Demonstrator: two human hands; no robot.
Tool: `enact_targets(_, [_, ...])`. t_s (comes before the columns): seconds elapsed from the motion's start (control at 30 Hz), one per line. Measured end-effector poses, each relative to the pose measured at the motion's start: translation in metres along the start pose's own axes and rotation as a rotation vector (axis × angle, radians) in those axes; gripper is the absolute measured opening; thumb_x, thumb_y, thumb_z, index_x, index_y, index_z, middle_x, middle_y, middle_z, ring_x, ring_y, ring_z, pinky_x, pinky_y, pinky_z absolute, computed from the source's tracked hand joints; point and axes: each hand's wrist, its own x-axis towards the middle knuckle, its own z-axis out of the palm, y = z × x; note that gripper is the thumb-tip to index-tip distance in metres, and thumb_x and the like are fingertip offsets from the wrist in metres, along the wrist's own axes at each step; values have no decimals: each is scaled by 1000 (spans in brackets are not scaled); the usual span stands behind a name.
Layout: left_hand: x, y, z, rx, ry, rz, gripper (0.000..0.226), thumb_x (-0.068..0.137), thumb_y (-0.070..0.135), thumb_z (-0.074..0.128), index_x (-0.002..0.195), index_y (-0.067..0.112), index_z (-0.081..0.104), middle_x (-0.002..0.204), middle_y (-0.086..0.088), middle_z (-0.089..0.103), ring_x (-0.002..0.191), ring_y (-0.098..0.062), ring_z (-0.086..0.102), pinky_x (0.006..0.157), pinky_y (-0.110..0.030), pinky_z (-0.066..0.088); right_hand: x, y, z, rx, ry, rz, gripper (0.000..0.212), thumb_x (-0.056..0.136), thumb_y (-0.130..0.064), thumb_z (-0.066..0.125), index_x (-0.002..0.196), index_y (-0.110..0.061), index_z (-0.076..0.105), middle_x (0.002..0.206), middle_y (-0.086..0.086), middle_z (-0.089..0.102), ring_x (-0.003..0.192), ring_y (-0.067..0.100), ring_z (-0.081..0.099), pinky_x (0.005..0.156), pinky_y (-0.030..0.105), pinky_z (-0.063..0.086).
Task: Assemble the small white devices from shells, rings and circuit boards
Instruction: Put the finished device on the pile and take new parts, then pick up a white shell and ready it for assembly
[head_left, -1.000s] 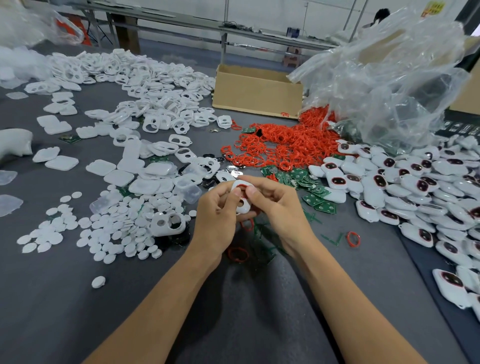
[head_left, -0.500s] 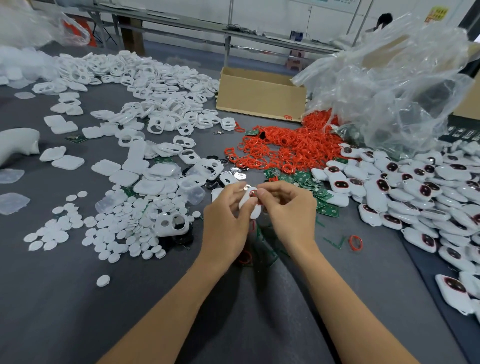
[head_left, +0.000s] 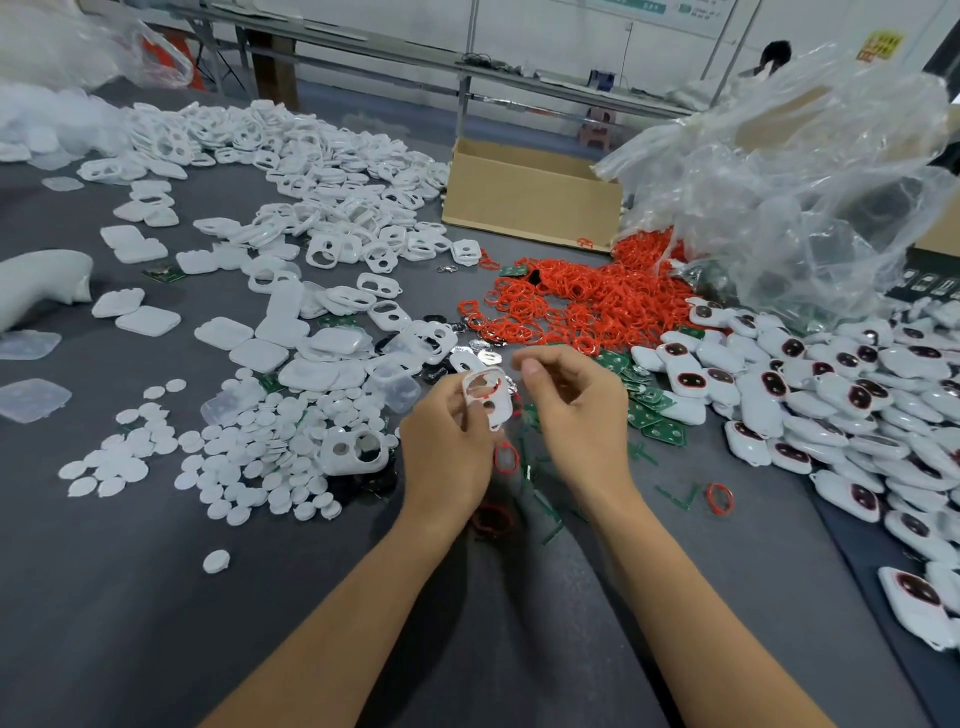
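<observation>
Shell (head_left: 485, 399), long axis near upright; L hand (head_left: 447, 452) fingers grip it, R hand (head_left: 579, 415) fingers loose, empty.

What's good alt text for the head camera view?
A person's left hand holds a white shell with a red ring at its opening, right hand close beside it, above a grey table strewn with loose shells, red rings, green circuit boards and finished devices.
</observation>
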Motion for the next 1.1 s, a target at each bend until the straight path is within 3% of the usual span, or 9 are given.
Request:
enact_targets(0.1, [1, 0, -1, -59, -58, -128, 32, 89, -3, 52, 82, 26, 64, 79, 0, 75, 64, -20, 73, 68, -41, 61, 24, -6, 13, -145, -96, -82, 15, 86, -3, 63, 89, -11, 75, 83, -1, 73, 74, 11, 64, 71, 21, 50])
enact_targets(0.23, [-1, -1, 1, -56, -171, -183, 31, 87, -4, 54, 80, 24, 64, 75, -1, 74, 60, -20, 72, 63, -40, 61, 62, -12, 38, -488, -563, -158, 17, 80, -2, 69, 93, -9, 77, 90, 8, 75, 77, 13, 64, 69, 14, 46])
enact_targets(0.3, [0, -1, 0, -63, -161, -199, 26, 87, -5, 52, 82, 17, 65, 73, 1, 74, 57, -21, 72, 55, -33, 60, 74, -11, 53, -685, -715, -194, 26, 77, 1, 68, 100, -10, 76, 96, 9, 74, 85, 18, 65, 75, 21, 49])
enact_targets(0.4, [0, 0, -2, -38, -152, -179, 20, 86, -5, 48, 82, 8, 63, 63, 7, 71, 53, -19, 71, 53, -35, 58, 80, -13, 67, -830, -766, -250, 30, 76, -1, 68, 103, -11, 72, 106, 13, 68, 96, 29, 64, 80, 37, 53])
enact_targets(0.5, [1, -1, -1, -16, -149, -171, 16, 85, -5, 49, 88, -1, 64, 71, -3, 74, 59, -23, 72, 63, -43, 60, 82, -15, 66, -920, -763, -327, 24, 76, -10, 69, 99, -17, 69, 104, 7, 65, 95, 29, 61, 67, 32, 46])
enact_targets(0.6, [0, 0, 1, -36, -148, -177, 18, 85, -5, 51, 94, -4, 66, 81, -16, 74, 65, -26, 73, 68, -51, 59, 82, -14, 58, -847, -783, -299, 20, 73, -14, 74, 90, -17, 65, 91, -1, 65, 89, 25, 61, 69, 37, 51])
enact_targets(0.8, [-2, 2, 0, -98, -169, -197, 30, 86, -9, 49, 79, 15, 65, 68, 7, 72, 54, -11, 69, 48, -19, 53, 76, -10, 44, -623, -646, -285, 15, 70, -7, 76, 79, -12, 66, 77, 2, 68, 77, 22, 62, 71, 42, 52])
enact_targets(1.03, [1, 1, -2, 43, -150, -98, 16, 87, 2, 53, 75, 9, 60, 69, -10, 71, 64, -23, 72, 69, -43, 59, 19, -3, 4, -346, -83, -725, 13, 72, 6, 68, 74, -6, 66, 80, 5, 62, 73, 19, 55, 65, 31, 46])
enact_targets(1.1, [0, 3, -2, 79, -107, -70, 22, 86, 2, 55, 68, 14, 57, 61, 2, 68, 56, -6, 67, 60, -27, 56, 3, 3, -4, -334, -4, -824, 11, 76, 7, 70, 74, -3, 68, 79, 8, 62, 74, 23, 57, 65, 31, 46])
